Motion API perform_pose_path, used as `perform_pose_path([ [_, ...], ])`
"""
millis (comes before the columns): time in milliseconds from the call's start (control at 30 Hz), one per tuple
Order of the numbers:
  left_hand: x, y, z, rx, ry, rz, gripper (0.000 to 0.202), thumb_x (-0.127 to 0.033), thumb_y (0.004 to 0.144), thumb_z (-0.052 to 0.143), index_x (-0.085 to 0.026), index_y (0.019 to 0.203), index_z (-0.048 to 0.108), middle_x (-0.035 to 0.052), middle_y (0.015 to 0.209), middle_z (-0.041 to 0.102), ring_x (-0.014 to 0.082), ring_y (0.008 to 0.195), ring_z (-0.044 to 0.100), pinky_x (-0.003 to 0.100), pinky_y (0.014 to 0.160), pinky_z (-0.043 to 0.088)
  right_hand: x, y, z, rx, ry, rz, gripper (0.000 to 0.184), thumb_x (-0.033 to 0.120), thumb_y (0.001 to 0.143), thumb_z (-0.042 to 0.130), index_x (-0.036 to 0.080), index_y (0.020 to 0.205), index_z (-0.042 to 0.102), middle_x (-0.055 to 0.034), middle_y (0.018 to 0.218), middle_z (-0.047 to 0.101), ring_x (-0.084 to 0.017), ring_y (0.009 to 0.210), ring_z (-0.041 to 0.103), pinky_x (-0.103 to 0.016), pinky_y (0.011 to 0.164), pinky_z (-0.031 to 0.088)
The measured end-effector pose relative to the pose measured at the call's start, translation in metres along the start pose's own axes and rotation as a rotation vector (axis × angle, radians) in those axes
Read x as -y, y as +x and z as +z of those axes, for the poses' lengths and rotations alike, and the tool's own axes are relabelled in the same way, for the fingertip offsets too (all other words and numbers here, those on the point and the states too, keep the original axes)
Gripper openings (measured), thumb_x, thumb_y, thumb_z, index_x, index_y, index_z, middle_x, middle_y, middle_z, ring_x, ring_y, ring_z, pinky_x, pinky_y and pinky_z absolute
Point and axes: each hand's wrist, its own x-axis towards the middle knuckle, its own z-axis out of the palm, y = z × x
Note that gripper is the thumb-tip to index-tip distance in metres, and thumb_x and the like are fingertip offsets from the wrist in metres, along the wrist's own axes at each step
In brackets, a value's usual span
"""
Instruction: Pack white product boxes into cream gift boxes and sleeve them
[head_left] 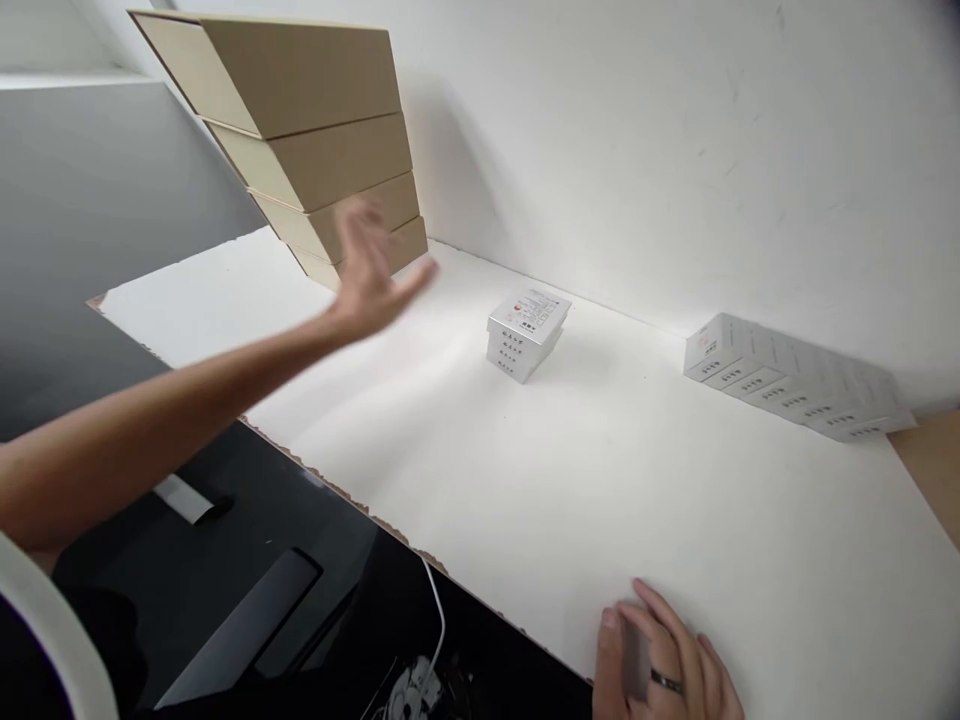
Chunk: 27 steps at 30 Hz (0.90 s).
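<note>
My left hand [369,262] is raised with its fingers spread, slightly blurred, in front of a stack of large tan boxes [315,75]. It holds nothing, and whether it touches the lowest boxes I cannot tell. Low in the view, my right hand [671,670], with a dark ring on one finger, rests on the white tabletop [570,490] near its front edge. Its fingers are loosely bent, thumb apart from them, with nothing between. Between the hands and farther back stands a short stack of small silvery-white printed boxes [529,330].
A row of several similar small boxes [795,378] stands along the wall [600,140] at the right. The table's front edge [337,492] is chipped. Below it are a dark chair-like shape [240,630] and a white cable [439,610]. A brown surface [930,465] shows at far right.
</note>
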Motion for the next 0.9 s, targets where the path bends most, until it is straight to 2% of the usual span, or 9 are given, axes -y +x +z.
perform_pose_path([
  [67,0.007,-0.039,0.044,0.174,-0.025,-0.044,0.095,-0.046,0.054,0.099,-0.026,0.123,0.037,0.0123,0.14,0.042,0.0336,0.128,0.055,0.049,0.108,0.051,0.0,-0.001,-0.002,0.01,-0.005,0.018,0.024,0.042,0.101,0.058,0.022,0.095,0.069,-0.0102,0.112,0.077,-0.028,0.094,0.069,-0.055,0.105,0.048],
  [167,0.015,-0.071,0.097,0.267,-0.003,-0.127,0.098,-0.045,0.042,0.101,-0.026,0.116,0.039,0.0103,0.126,0.047,0.0393,0.129,0.051,0.054,0.106,0.051,0.0,-0.002,-0.004,-0.008,0.001,0.015,0.022,0.041,0.101,0.059,0.021,0.095,0.068,-0.0112,0.112,0.077,-0.03,0.1,0.069,-0.057,0.106,0.047],
  [233,0.014,-0.077,0.12,0.264,0.033,-0.174,0.095,-0.043,0.043,0.099,-0.026,0.114,0.038,0.0095,0.124,0.046,0.04,0.131,0.047,0.059,0.111,0.045,0.001,-0.002,-0.005,-0.003,0.003,0.012,0.022,0.041,0.101,0.059,0.021,0.095,0.068,-0.0119,0.113,0.076,-0.031,0.102,0.069,-0.058,0.107,0.047],
  [300,0.009,-0.078,0.133,0.253,0.065,-0.204,0.091,-0.04,0.046,0.097,-0.027,0.112,0.036,0.0087,0.122,0.046,0.0396,0.131,0.045,0.06,0.113,0.042,0.002,-0.002,-0.005,0.001,0.0,0.005,0.021,0.04,0.101,0.06,0.021,0.096,0.068,-0.0117,0.113,0.076,-0.03,0.101,0.069,-0.058,0.106,0.047],
  [467,0.001,-0.077,0.139,0.241,0.087,-0.24,0.085,-0.036,0.05,0.094,-0.026,0.109,0.033,0.008,0.118,0.047,0.0387,0.13,0.046,0.06,0.111,0.045,0.004,0.003,-0.007,-0.013,-0.008,-0.02,0.014,0.035,0.1,0.061,0.022,0.098,0.066,-0.0112,0.112,0.076,-0.028,0.097,0.069,-0.057,0.105,0.048],
  [700,0.002,-0.075,0.138,0.217,0.017,-0.25,0.089,-0.03,0.051,0.094,-0.027,0.111,0.028,0.0109,0.129,0.047,0.0334,0.132,0.051,0.052,0.111,0.051,0.002,0.004,-0.011,0.088,0.107,0.029,0.016,0.036,0.102,0.058,0.022,0.097,0.066,-0.0101,0.118,0.073,-0.026,0.105,0.067,-0.056,0.11,0.044],
  [800,0.001,-0.074,0.137,0.225,-0.011,-0.253,0.093,-0.029,0.05,0.097,-0.027,0.11,0.026,0.0121,0.134,0.047,0.0324,0.132,0.051,0.053,0.112,0.051,0.009,0.002,-0.012,0.105,0.147,0.089,0.019,0.039,0.103,0.056,0.024,0.097,0.066,-0.0098,0.119,0.072,-0.026,0.107,0.066,-0.057,0.112,0.043],
  [900,0.0,-0.073,0.134,0.243,-0.025,-0.238,0.094,-0.03,0.05,0.097,-0.027,0.109,0.025,0.014,0.14,0.047,0.0327,0.136,0.05,0.055,0.114,0.05,0.009,0.005,-0.02,0.088,0.255,0.26,0.018,0.04,0.102,0.056,0.028,0.095,0.066,-0.0098,0.12,0.072,-0.031,0.118,0.065,-0.053,0.103,0.051],
])
